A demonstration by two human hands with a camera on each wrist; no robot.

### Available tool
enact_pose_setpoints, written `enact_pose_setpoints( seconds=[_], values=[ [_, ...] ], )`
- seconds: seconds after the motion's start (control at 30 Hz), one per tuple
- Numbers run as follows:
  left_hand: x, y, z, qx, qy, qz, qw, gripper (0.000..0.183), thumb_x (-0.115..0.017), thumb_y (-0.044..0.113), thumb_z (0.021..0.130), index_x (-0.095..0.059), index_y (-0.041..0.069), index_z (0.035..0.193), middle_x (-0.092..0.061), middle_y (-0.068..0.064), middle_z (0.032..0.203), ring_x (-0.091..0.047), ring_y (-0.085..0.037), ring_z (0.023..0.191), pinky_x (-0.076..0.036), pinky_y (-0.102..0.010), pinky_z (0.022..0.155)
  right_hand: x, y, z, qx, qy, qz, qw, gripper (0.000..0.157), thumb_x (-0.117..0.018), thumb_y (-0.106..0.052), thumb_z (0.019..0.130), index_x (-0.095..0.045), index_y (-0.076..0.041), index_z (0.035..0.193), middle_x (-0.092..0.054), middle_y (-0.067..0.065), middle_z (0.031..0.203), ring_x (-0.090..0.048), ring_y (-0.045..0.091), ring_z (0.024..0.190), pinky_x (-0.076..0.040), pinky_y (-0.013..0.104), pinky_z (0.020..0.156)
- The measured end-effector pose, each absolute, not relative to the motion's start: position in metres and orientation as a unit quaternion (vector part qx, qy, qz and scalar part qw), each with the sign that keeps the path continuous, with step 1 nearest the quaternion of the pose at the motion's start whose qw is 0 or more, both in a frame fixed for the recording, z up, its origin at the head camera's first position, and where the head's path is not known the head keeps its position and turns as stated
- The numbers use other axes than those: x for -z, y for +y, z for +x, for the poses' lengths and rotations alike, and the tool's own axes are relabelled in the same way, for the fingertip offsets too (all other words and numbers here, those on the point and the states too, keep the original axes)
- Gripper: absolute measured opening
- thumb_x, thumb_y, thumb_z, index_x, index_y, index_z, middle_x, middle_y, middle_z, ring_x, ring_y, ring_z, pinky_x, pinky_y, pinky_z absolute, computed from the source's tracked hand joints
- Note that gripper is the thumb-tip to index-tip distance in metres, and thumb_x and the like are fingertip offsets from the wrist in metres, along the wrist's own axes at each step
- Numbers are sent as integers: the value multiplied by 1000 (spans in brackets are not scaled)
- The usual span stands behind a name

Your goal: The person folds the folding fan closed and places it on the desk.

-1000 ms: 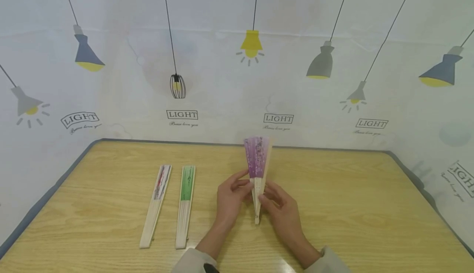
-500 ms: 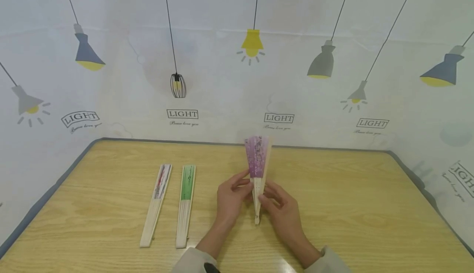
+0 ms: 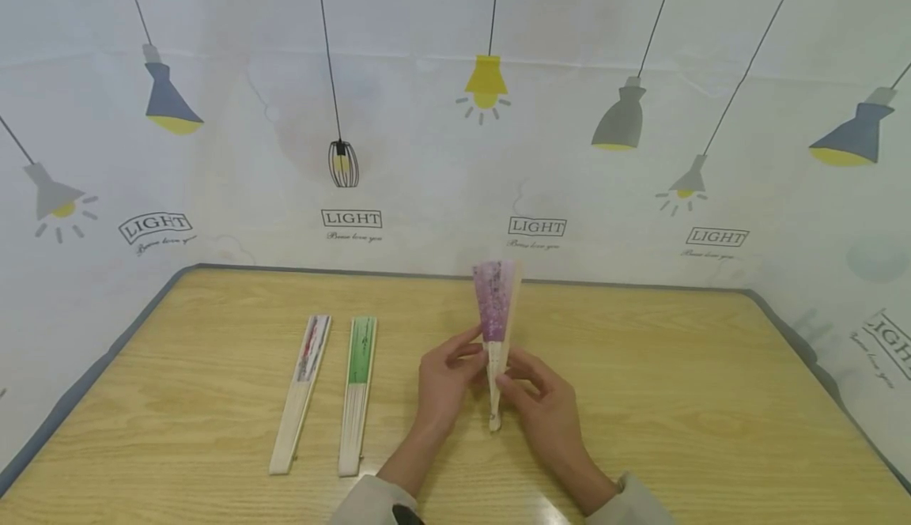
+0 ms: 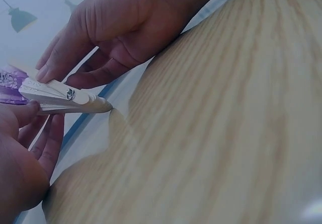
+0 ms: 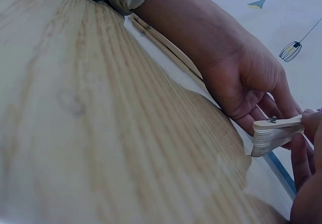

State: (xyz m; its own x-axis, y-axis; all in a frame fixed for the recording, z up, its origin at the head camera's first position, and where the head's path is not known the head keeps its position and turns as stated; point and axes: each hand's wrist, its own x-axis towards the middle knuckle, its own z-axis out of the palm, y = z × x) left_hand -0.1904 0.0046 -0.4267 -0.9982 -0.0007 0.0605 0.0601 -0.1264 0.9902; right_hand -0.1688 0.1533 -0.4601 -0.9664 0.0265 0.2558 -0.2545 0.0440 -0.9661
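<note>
In the head view a purple folding fan (image 3: 493,300), partly spread, stands tilted up between both hands over the table. Its pale ribs meet at a pivot at the lower end. From the left, my left hand (image 3: 443,383) pinches the ribs between thumb and fingers. My right hand (image 3: 548,402) grips the opposite side, its thumb on the front ribs. The left wrist view shows the metal rivet (image 4: 70,94) near the fan's rounded end, with fingertips of both hands on the ribs. The right wrist view shows the closely stacked rib ends (image 5: 274,137).
To the left, a folded green fan (image 3: 361,351) lies on the wooden table (image 3: 676,398). Beside it is another folded fan (image 3: 313,349), whitish with red and dark marks. A pale cloth (image 3: 427,130) printed with lamps rises behind the table's far edge.
The purple fan has narrowed slightly, its left edge moving inward to the right. Both hands keep nearly the same place, and the two folded fans lie as before.
</note>
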Motion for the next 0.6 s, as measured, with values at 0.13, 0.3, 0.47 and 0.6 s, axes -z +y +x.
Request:
enact_pose_setpoints(
  seconds=[0.13, 0.3, 0.47, 0.6],
  values=[
    [427, 5, -191, 752, -658, -25, 20, 36, -69, 0, 85, -64, 1, 120, -68, -19, 100, -67, -29, 90, -57, -30, 80, 453, 152, -166, -683, -721, 59, 99, 38, -72, -5, 85, -63, -5, 122, -66, 15, 102, -66, 22, 89, -60, 34, 74],
    [425, 5, -190, 753, -657, -28, 20, 36, -70, 1, 85, -64, 0, 120, -68, -20, 99, -68, -28, 87, -58, -33, 80, 456, 154, -167, -680, -724, 44, 103, 38, -76, -11, 83, -67, -10, 119, -67, 12, 99, -68, 24, 86, -60, 34, 72],
    [426, 4, -191, 749, -662, -28, 16, 35, -67, -1, 87, -63, -1, 121, -67, -20, 102, -67, -29, 91, -58, -34, 82, 460, 155, -169, -683, -720, 63, 107, 37, -74, -12, 84, -66, -10, 120, -68, 9, 104, -63, 22, 99, -55, 34, 87],
    [441, 5, -198, 751, -659, -27, 17, 34, -67, 0, 87, -64, 1, 121, -67, -19, 103, -66, -29, 93, -58, -34, 81, 461, 155, -170, -682, -720, 80, 102, 37, -72, -12, 86, -64, -8, 122, -67, 9, 110, -61, 22, 103, -53, 33, 91]
  ],
)
